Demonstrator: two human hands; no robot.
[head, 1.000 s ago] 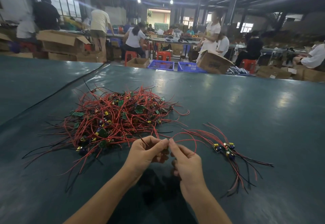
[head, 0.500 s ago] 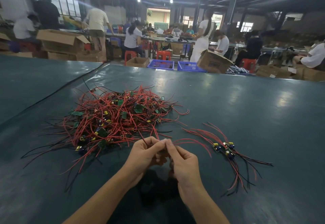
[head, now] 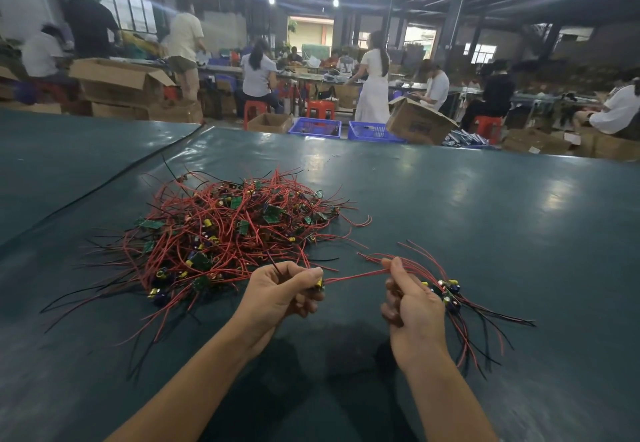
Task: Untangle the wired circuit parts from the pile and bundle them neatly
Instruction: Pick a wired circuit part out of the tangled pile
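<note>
A tangled pile [head: 221,230] of red and black wires with small green circuit boards lies on the dark green table [head: 485,219], ahead and to the left. My left hand [head: 280,292] grips one wired circuit part at its board end, just right of the pile's near edge. Its red wire [head: 356,276] runs taut to my right hand [head: 412,306], which pinches the wire's far end. Under and beside my right hand lies a small sorted bundle [head: 450,294] of boards with wires fanning toward the lower right.
A seam [head: 114,181] splits the table surface at the left. Beyond the far edge stand cardboard boxes [head: 415,124], blue crates [head: 315,128], red stools and several people at work benches.
My hands, which were together in front of me, have moved apart. The red wire is now stretched straight between them, and my right hand has moved over to the sorted bundle.
</note>
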